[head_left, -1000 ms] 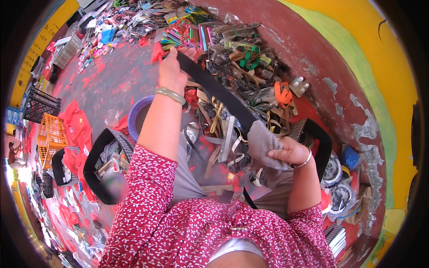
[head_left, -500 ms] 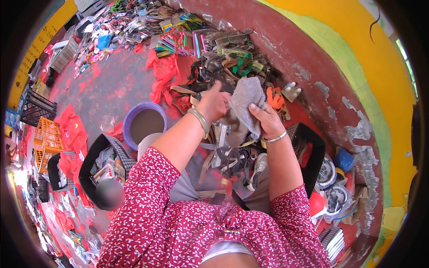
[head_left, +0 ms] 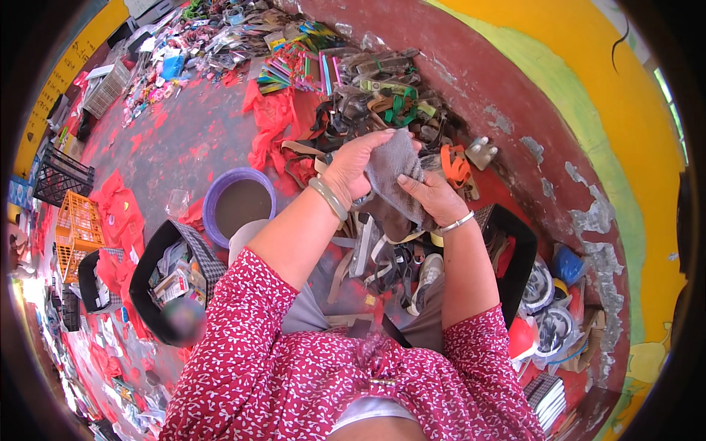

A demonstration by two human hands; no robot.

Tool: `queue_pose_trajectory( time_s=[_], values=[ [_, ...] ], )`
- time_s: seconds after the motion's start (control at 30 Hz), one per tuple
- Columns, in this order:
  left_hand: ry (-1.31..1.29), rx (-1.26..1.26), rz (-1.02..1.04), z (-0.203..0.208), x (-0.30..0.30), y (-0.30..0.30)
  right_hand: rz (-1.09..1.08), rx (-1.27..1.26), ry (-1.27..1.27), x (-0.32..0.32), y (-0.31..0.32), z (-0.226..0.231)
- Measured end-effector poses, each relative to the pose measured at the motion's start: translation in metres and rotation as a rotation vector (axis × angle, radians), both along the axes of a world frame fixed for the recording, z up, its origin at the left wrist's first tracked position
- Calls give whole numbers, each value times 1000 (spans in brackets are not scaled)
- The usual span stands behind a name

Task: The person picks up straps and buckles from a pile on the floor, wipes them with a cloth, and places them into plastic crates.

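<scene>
Sitting on the red-stained floor (head_left: 184, 140) against the curved red wall (head_left: 507, 125), above the strap pile (head_left: 382, 110). Holding a grey cloth (head_left: 393, 173) up between both hands. Left hand (head_left: 353, 165) gripping its upper edge, fingers clenched; right hand (head_left: 434, 197) pinching its lower side. Best keeping both grips firm, cloth taut.

She wears a red top (head_left: 294, 367) with small white leaf print and elbow-length sleeves, at the frame's bottom. A green bangle (head_left: 329, 199) rings the left wrist, a silver bangle (head_left: 457, 223) the right.
</scene>
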State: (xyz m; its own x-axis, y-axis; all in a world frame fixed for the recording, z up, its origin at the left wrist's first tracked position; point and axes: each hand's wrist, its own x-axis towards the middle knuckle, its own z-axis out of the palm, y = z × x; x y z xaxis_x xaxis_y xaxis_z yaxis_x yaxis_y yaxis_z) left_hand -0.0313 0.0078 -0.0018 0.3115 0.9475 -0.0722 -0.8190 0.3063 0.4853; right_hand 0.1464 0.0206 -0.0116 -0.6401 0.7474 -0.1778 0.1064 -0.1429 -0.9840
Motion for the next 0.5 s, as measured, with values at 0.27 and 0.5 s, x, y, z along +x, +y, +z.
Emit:
queue_pose_trajectory(
  time_s=[0.27, 0.5],
  values=[
    [180, 3, -65, 6, 9, -15, -66, -149, 160, -5, -1, 0],
    [23, -175, -61, -5, 4, -4, -133, -257, 154, -22, -8, 13]
  ],
)
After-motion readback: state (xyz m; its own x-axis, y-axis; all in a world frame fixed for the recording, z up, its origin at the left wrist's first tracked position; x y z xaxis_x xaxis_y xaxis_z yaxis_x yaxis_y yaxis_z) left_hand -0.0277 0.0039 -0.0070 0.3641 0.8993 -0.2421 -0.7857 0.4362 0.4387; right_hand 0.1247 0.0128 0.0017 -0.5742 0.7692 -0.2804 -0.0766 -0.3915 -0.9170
